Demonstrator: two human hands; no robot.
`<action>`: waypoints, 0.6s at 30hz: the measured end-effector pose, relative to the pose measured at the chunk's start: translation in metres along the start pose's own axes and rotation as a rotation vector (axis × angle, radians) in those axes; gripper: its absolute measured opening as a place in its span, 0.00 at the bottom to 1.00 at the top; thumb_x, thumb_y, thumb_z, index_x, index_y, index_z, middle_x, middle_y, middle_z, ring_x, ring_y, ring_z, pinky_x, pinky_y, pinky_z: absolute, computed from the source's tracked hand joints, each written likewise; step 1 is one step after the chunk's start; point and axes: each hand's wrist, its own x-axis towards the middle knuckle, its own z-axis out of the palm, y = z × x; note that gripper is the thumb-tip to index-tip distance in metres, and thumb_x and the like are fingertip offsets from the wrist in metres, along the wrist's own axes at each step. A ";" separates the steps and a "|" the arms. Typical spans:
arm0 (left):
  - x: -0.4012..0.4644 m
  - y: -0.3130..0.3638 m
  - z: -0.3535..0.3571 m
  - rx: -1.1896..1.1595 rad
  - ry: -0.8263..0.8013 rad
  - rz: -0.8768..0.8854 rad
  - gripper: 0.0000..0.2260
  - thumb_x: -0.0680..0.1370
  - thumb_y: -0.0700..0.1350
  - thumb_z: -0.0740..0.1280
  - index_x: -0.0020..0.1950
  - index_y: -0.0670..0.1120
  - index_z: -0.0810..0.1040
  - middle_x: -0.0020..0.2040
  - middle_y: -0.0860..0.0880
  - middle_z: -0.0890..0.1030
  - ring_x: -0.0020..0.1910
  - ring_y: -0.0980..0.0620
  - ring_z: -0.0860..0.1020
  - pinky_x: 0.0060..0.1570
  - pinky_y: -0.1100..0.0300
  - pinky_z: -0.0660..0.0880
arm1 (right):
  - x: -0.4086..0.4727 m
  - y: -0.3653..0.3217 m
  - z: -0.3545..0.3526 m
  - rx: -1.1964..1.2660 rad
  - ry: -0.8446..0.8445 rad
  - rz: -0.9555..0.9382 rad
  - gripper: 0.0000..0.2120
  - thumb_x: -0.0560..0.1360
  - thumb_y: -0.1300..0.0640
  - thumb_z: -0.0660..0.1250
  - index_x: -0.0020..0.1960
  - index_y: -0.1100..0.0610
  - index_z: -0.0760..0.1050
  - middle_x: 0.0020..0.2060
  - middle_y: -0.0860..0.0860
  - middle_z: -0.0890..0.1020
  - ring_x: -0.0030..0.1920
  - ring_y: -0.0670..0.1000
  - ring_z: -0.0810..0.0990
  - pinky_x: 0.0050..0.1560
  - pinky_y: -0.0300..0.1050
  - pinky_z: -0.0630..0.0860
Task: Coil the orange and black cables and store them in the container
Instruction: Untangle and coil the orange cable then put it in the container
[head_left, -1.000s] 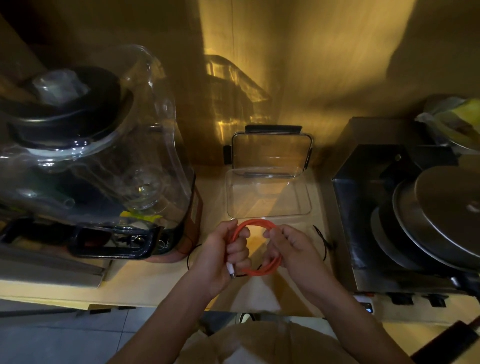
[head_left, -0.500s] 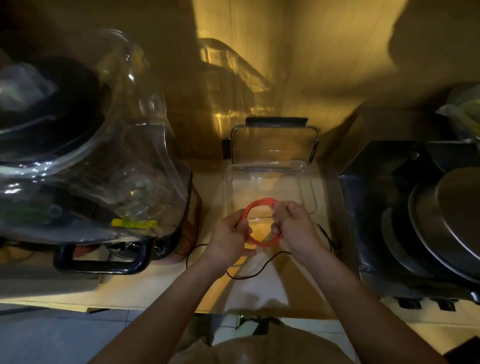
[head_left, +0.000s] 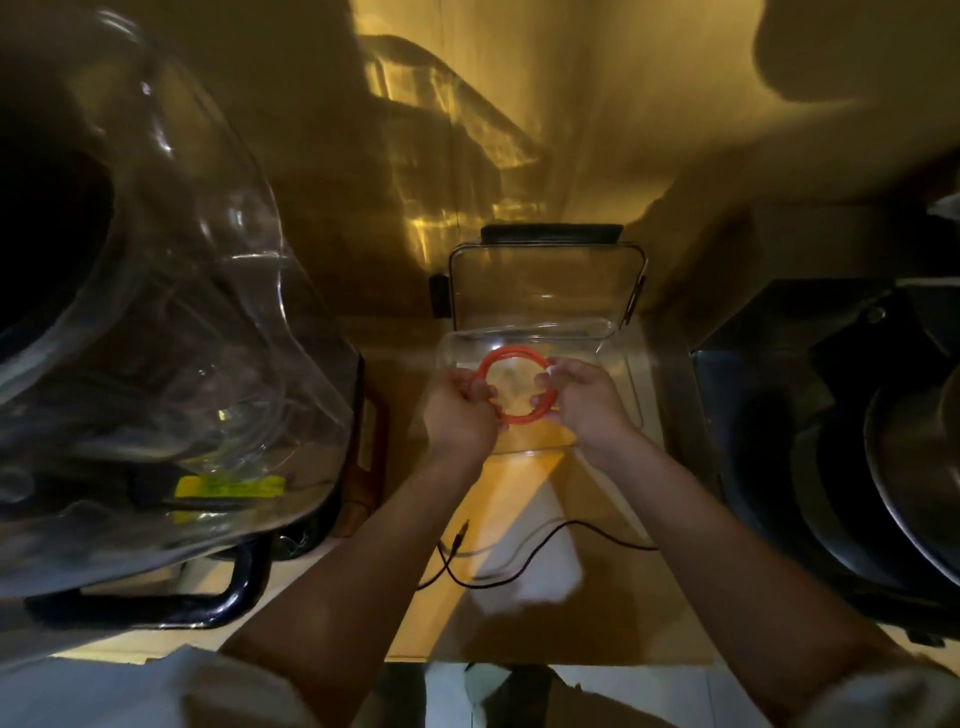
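Observation:
The orange cable (head_left: 511, 355) is wound into a small ring, held over the open clear container (head_left: 618, 343). My left hand (head_left: 457, 410) grips the ring's left side, and my right hand (head_left: 584, 397) pinches its right side. The container's clear lid (head_left: 545, 280) stands upright behind it. The thin black cable (head_left: 524, 553) lies loose and uncoiled on the counter between my forearms, its plug end pointing up near the left arm.
A large clear blender jar (head_left: 156, 312) on a black-handled base (head_left: 156, 613) fills the left. A dark metal appliance (head_left: 779, 415) with round steel lids (head_left: 914, 478) stands right. The wall is close behind the container. The counter edge runs below my forearms.
Both hands have carried the orange coil forward from the counter's front to above the open container. The black cable stays on the counter.

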 end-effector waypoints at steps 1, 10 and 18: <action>0.007 -0.002 0.006 0.037 0.012 0.016 0.08 0.82 0.43 0.61 0.43 0.52 0.73 0.43 0.47 0.82 0.39 0.48 0.82 0.39 0.47 0.83 | 0.008 -0.001 0.002 0.016 0.015 0.033 0.08 0.82 0.61 0.58 0.50 0.55 0.75 0.41 0.54 0.79 0.32 0.51 0.77 0.46 0.52 0.78; 0.041 0.001 0.029 -0.104 -0.024 -0.372 0.09 0.80 0.44 0.60 0.54 0.44 0.79 0.46 0.45 0.79 0.47 0.46 0.76 0.47 0.57 0.73 | 0.064 0.017 0.005 -0.123 0.043 0.072 0.11 0.77 0.67 0.62 0.44 0.58 0.82 0.39 0.55 0.81 0.32 0.51 0.79 0.38 0.47 0.78; 0.055 -0.010 0.033 -0.230 -0.025 -0.486 0.09 0.80 0.46 0.62 0.51 0.44 0.79 0.43 0.45 0.80 0.46 0.47 0.76 0.51 0.55 0.76 | 0.091 0.032 0.017 -0.194 0.068 0.074 0.11 0.72 0.69 0.67 0.37 0.55 0.80 0.41 0.57 0.82 0.43 0.56 0.81 0.48 0.55 0.80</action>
